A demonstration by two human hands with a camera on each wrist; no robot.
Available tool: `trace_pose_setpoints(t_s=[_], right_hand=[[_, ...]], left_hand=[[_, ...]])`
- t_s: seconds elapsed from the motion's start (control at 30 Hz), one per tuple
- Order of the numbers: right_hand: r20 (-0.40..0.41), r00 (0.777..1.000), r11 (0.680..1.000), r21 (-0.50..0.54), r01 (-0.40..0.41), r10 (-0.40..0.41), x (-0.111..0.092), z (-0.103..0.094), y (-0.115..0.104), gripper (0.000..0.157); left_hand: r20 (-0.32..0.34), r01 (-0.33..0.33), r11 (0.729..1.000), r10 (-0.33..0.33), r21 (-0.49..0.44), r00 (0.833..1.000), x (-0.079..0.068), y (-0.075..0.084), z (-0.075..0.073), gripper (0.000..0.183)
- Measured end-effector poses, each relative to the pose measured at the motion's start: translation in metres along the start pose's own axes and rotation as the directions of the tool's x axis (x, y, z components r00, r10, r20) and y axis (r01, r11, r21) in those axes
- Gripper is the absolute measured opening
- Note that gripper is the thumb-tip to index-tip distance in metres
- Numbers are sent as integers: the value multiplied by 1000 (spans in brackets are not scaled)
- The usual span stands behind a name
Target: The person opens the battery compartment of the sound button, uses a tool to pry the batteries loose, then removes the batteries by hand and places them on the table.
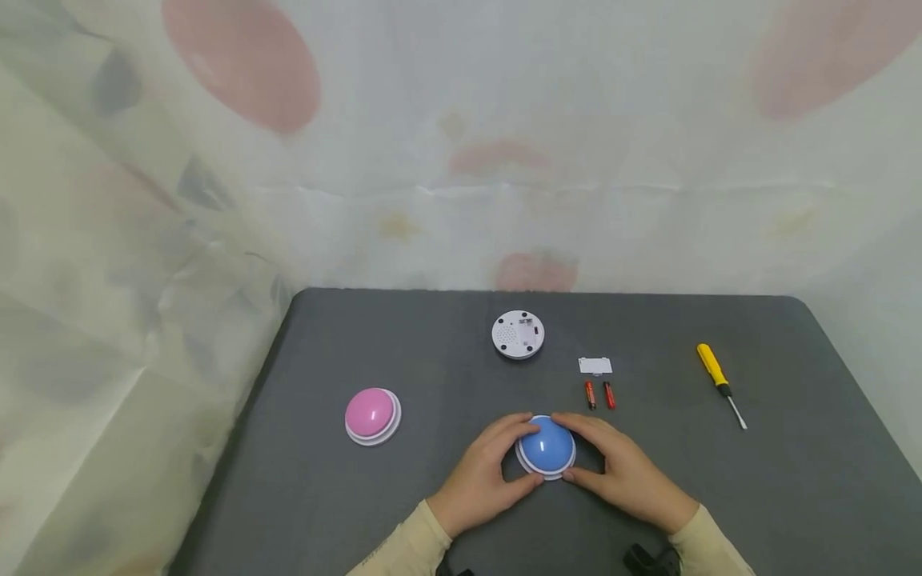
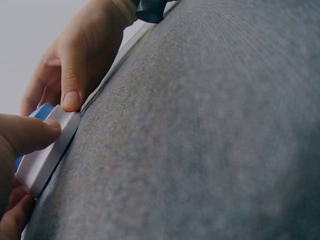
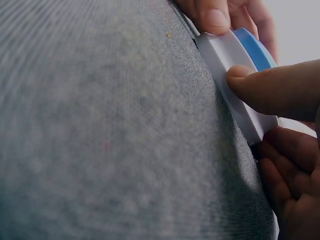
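A blue dome button on a white base sits on the grey table near its front edge. My left hand grips it from the left, with fingers curled over the far rim and the thumb pressed on the base's near edge. From the other side my right hand grips it the same way, its thumb on the white base. The dome's blue top shows between the fingers.
A pink dome button sits to the left. Behind are an upturned white round base, a small white cover and two red batteries. A yellow screwdriver lies at the right. Patterned cloth hangs behind and on the left.
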State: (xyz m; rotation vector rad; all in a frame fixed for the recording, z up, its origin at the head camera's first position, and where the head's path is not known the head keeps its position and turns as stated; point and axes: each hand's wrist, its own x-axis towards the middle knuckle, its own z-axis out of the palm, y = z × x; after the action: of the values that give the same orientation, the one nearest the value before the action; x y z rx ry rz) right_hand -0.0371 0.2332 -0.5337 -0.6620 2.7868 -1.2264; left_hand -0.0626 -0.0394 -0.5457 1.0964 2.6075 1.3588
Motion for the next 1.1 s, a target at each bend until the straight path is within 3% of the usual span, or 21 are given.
trace_pose_setpoints(t_s=[0.23, 0.57, 0.8, 1.03, 1.1], right_hand=[[-11, 999, 999, -4, 32, -32, 2, 2, 2, 85], [2, 1000, 1000, 10, 26, -26, 0, 3, 6, 95], [-100, 985, 984, 95, 152, -143, 1, 4, 6, 74], [-221, 948, 949, 168, 267, -228, 3, 7, 2, 65], [-242, 947, 948, 186, 260, -212, 4, 8, 1, 58]], left_hand=[[25, 31, 999, -32, 5, 999, -1, -4, -1, 77], [-11, 13, 1000, -13, -18, 1000, -1, -5, 1, 73], [-57, 40, 994, -45, -102, 997, -3, -8, 1, 72], [-90, -11, 998, 5, -65, 996, -1, -9, -1, 64], [-93, -12, 999, 8, -50, 996, -1, -8, -1, 63]])
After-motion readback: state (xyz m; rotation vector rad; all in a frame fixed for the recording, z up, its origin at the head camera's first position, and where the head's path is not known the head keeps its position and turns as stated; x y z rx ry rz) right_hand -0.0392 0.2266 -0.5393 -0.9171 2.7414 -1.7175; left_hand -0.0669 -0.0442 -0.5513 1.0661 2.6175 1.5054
